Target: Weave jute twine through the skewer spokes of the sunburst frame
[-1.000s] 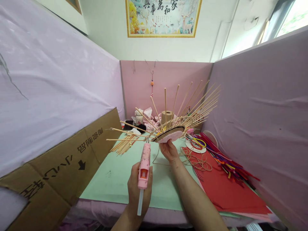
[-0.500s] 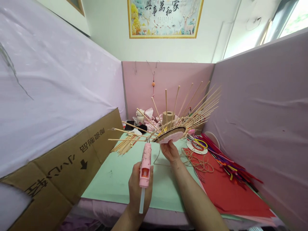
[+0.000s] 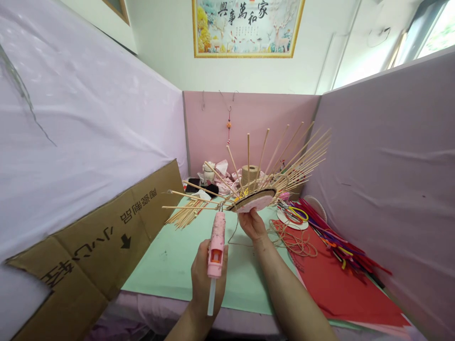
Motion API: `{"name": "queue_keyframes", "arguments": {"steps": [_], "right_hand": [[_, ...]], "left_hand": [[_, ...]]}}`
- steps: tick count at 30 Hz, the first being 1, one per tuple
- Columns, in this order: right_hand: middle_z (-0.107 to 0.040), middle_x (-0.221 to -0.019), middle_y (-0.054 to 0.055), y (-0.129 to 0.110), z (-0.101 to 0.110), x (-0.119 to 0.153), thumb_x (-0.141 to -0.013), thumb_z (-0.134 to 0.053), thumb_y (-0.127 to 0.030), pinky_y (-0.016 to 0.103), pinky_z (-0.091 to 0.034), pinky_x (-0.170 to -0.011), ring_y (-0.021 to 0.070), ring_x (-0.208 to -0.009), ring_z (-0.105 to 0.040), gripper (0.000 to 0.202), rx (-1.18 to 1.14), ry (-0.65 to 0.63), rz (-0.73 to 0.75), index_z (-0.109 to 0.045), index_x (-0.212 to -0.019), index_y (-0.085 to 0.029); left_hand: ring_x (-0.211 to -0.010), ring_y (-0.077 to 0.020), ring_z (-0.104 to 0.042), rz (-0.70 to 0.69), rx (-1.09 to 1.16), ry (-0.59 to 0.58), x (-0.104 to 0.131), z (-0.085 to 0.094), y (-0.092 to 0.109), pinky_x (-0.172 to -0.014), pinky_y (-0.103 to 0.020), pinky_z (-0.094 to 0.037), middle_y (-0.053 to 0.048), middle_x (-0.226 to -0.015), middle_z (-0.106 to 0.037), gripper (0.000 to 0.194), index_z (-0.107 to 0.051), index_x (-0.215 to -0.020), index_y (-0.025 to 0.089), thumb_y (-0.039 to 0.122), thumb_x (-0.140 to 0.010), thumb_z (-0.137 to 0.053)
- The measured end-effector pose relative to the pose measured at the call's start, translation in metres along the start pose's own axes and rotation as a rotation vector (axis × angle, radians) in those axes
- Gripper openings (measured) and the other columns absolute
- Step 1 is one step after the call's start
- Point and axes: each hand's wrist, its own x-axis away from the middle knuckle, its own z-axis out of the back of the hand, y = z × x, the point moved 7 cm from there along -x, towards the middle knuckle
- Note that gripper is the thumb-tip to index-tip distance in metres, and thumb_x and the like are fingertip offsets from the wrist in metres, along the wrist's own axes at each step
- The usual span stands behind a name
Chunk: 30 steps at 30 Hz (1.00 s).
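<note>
My left hand (image 3: 208,279) is wrapped round a pink glue gun (image 3: 217,237), with a clear glue stick (image 3: 211,297) sticking out of its rear end. The gun's metal tip is at the left edge of a round base (image 3: 256,201), among thin wooden sticks. My right hand (image 3: 253,225) grips this base from below, its fingers partly hidden. The base is tilted, pink underneath with a dark rim, and many sticks (image 3: 248,156) fan out from it. Brown twine (image 3: 298,239) trails from the base to the table.
Loose sticks (image 3: 190,212) lie on the green mat (image 3: 170,255). Cardboard (image 3: 88,251) stands at the left. Behind the base is a twine spool (image 3: 250,174). Scissors (image 3: 297,214), coloured pipe cleaners (image 3: 334,237) and red sheets (image 3: 341,289) are at the right.
The whole view has shifted slightly, so everything appears a little further right. Both hands keep their hold, and the gun's tip stays at the base's left edge.
</note>
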Motion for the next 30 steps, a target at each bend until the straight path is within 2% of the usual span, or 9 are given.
{"name": "queue_keyframes", "arguments": {"steps": [5, 10, 18, 22, 25, 30], "right_hand": [[-0.074, -0.093, -0.003, 0.000, 0.002, -0.001, -0.078, -0.069, -0.021, 0.028, -0.047, -0.100, 0.0097, -0.098, -0.066, 0.012, -0.007, 0.006, -0.003, -0.066, -0.090, -0.024], [-0.075, -0.090, -0.003, 0.000, 0.003, 0.000, -0.080, -0.068, -0.019, 0.027, -0.050, -0.096, 0.0097, -0.093, -0.067, 0.010, -0.017, 0.023, -0.010, -0.066, -0.088, -0.023], [-0.074, -0.090, -0.004, -0.001, 0.004, -0.001, -0.077, -0.071, -0.021, 0.027, -0.048, -0.099, 0.0092, -0.096, -0.067, 0.015, -0.019, -0.004, 0.001, -0.065, -0.091, -0.024], [-0.074, -0.091, -0.004, -0.002, 0.008, -0.004, -0.079, -0.069, -0.020, 0.026, -0.049, -0.097, 0.0083, -0.095, -0.067, 0.013, -0.034, 0.011, 0.013, -0.065, -0.090, -0.025], [-0.074, -0.093, -0.003, -0.003, 0.009, -0.004, -0.082, -0.065, -0.017, 0.025, -0.050, -0.095, 0.0079, -0.092, -0.067, 0.009, -0.073, 0.061, 0.021, -0.066, -0.088, -0.023], [-0.075, -0.088, -0.004, -0.005, 0.001, 0.000, -0.086, -0.058, -0.014, 0.022, -0.054, -0.089, 0.0064, -0.087, -0.067, 0.013, -0.109, 0.074, 0.023, -0.066, -0.087, -0.024]], "left_hand": [[-0.051, -0.0115, -0.044, -0.006, 0.000, -0.008, 0.001, 0.000, 0.000, -0.052, -0.023, -0.040, 0.004, -0.058, -0.046, 0.013, -0.053, -0.080, 0.019, 0.031, -0.081, -0.059], [-0.055, -0.0131, -0.051, 0.045, -0.002, -0.011, 0.004, 0.001, -0.007, -0.055, -0.025, -0.044, 0.001, -0.065, -0.055, 0.020, -0.055, -0.092, 0.018, 0.035, -0.082, -0.058], [-0.049, -0.0124, -0.047, 0.112, 0.055, 0.115, 0.011, 0.008, -0.014, -0.049, -0.025, -0.042, 0.003, -0.060, -0.053, 0.027, -0.055, -0.090, 0.020, 0.043, -0.078, -0.062], [-0.049, -0.0122, -0.048, 0.162, 0.037, 0.189, 0.012, 0.020, -0.028, -0.050, -0.025, -0.042, 0.003, -0.061, -0.054, 0.031, -0.054, -0.092, 0.019, 0.045, -0.077, -0.063], [-0.053, -0.0145, -0.052, 0.160, -0.087, 0.130, 0.000, 0.033, -0.050, -0.053, -0.027, -0.044, 0.002, -0.066, -0.056, 0.034, -0.054, -0.095, 0.019, 0.046, -0.076, -0.063], [-0.081, -0.0255, -0.062, 0.135, -0.398, -0.161, -0.024, 0.044, -0.097, -0.069, -0.036, -0.049, -0.009, -0.094, -0.063, 0.037, -0.049, -0.108, 0.017, 0.045, -0.083, -0.049]]}}
